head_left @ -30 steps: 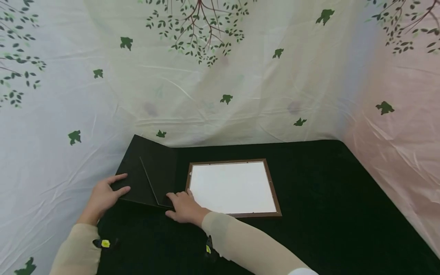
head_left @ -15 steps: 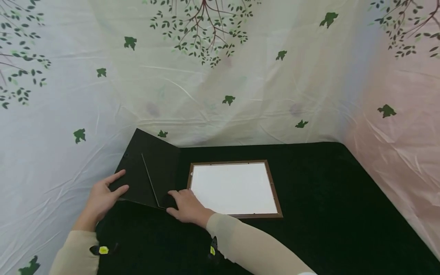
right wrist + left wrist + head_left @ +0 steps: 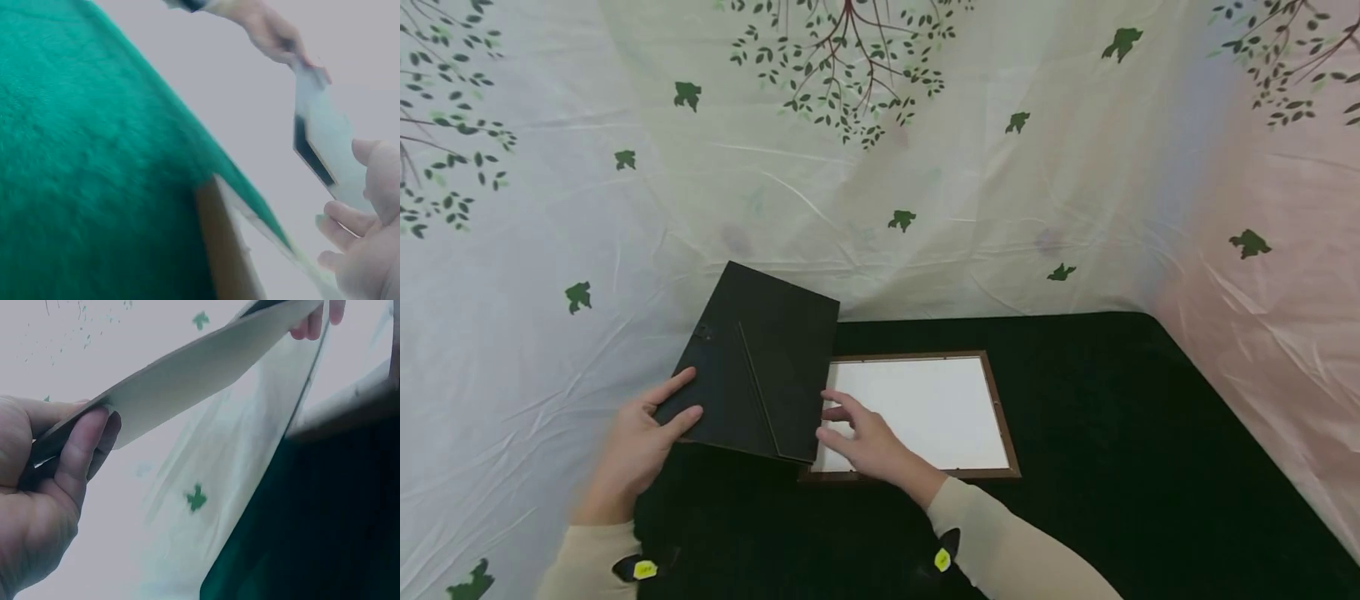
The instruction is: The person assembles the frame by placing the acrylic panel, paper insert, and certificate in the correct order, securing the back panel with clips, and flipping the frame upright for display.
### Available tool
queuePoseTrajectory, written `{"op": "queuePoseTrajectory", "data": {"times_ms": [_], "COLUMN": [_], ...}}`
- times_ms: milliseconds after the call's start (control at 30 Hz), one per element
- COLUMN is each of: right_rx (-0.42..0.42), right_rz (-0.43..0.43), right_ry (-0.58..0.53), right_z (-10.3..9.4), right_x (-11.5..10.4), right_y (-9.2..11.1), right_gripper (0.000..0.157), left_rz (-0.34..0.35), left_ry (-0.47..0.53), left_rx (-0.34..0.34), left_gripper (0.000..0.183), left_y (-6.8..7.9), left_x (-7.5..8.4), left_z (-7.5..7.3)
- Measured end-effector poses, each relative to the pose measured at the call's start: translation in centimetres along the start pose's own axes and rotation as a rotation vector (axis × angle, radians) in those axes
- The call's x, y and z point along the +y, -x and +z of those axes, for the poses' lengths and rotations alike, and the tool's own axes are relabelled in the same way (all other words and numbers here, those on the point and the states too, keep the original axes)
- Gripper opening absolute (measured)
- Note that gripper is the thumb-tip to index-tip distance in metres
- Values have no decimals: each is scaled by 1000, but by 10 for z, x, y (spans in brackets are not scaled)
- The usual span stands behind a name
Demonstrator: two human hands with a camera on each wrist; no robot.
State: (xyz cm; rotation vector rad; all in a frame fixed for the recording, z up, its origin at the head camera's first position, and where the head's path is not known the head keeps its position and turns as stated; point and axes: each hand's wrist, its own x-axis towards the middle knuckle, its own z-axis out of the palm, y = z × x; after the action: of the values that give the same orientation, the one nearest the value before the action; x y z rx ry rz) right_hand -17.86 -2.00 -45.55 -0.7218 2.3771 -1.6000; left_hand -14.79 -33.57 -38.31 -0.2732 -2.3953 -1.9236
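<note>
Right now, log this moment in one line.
Left hand: grips black panel at left edge | right hand: beside panel's right edge, contact unclear | brown frame: on dark green cloth, partly hidden by panel

A pale, wrinkled fabric backdrop [image 3: 820, 187] with printed green leaves [image 3: 1122, 44] and leafy brown branches [image 3: 870, 58] hangs behind a dark green, rectangular cloth-covered table [image 3: 1112, 408].

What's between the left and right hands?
The black panel, gripped by the left hand, reaches toward the right hand; the head view shows it. Whether the right hand touches it, I can't tell.
</note>
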Motion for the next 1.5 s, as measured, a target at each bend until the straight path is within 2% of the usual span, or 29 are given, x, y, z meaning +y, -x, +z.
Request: {"op": "queuePoseTrajectory", "data": {"times_ms": [100,200,333,533,700,833,1033,1133,1233,1333,1400,1500], "right_rx": [38,72,130,190,185,180,201,231,296,401,481,601], "right_rz": [8,21,48,66,51,46,59,59,33,16,25,60], "right_ry": [-153,-283,-399,-579,-690,-728,-721,-715,-719,-740,-756,-777], "right_z": [-26,-53,-87,-117,-124,-123,-120,-121,-124,-126,-126,-123], "right_x": [5,9,13,21,27,32,40,42,42,40,39,37], "right_y": [10,19,29,42,50,52,52,54,54,54,55,55], "right_gripper": [57,57,58,54,50,50,55,54,54,53,53,52], "left_rz": [13,36,72,97,89,88,57,43,49,78,107,128], "left_ry": [95,148,219,302,364,408,459,470,491,536,545,523], "left_rx": [-38,-66,-114,-174,-195,-232,-233,-206,-122,-48,-44,-99], "left_gripper": [58,57,55,55,55,56,53,55,60,66,69,70], "left_y": [-4,-11,-23,-39,-49,-55,-57,-57,-57,-57,-57,-54], "left_x": [3,2,-5,-14,-18,-20,-20,-20,-20,-18,-17,-16], "left_z": [18,36,59,95,123,141,153,157,164,175,185,204]}}
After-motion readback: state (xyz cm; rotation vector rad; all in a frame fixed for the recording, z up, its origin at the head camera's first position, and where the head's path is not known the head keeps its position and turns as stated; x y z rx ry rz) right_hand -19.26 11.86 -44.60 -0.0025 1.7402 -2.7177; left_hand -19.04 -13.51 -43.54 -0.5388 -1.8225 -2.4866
